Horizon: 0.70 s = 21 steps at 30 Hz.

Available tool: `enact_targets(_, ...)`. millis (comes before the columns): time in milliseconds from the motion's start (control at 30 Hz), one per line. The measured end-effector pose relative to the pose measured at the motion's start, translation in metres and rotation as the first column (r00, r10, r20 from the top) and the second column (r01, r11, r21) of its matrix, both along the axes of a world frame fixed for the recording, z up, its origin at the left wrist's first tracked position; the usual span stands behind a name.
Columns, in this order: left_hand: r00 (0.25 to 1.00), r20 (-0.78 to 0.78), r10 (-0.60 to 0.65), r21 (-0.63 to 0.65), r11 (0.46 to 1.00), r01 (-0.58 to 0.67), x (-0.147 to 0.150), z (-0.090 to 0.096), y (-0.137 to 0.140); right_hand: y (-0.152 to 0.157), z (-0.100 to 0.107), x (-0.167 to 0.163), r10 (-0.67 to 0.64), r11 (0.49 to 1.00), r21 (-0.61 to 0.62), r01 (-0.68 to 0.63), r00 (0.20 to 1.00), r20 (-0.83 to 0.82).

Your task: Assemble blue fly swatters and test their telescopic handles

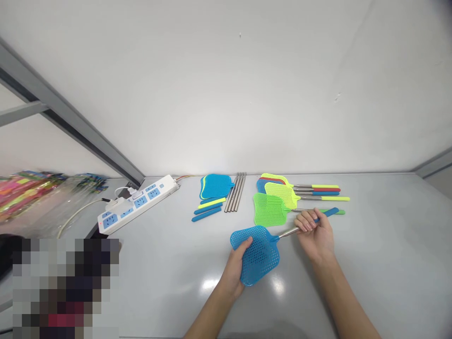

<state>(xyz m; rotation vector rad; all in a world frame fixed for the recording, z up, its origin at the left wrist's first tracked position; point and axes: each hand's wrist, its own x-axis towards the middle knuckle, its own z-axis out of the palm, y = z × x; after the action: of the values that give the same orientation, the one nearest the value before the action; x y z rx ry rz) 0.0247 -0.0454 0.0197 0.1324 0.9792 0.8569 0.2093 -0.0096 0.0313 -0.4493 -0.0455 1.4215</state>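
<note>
A blue fly swatter is held in both hands above the table. My left hand pinches its mesh head, with the thumb on top and the fingers underneath. Around the metal rod and the blue handle, my right hand is closed. Just behind it lies a green fly swatter, its handle partly covered by my right hand. Further back are several finished-looking swatters, among them a yellow one with a metal rod, plus red and blue ones partly hidden beneath.
Left of the swatters lie several metal rods, loose blue and yellow handles, and stacked swatter heads. A white power strip with plugs stands further left, near plastic-wrapped goods. A white wall rises behind the table.
</note>
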Motion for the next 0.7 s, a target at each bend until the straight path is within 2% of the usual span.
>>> enact_targets(367, 1.0, 0.0, 0.016, 0.01, 1.0, -0.016, -0.002, 0.004, 0.0, 0.0, -0.002, -0.006, -0.024, 0.999, -0.023, 0.025, 0.997, 0.073)
enact_targets(600, 0.998, -0.057, -0.034, 0.122, 0.992, 0.041, -0.002, -0.005, -0.005, -0.004, 0.005, -0.011, -0.15, 0.987, -0.023, 0.159, 0.964, 0.218)
enact_targets(700, 0.987, -0.158, -0.018, 0.208, 0.977, 0.051, 0.0, -0.011, -0.007, -0.003, 0.003, -0.009, -0.168, 0.979, -0.073, 0.188, 0.961, 0.221)
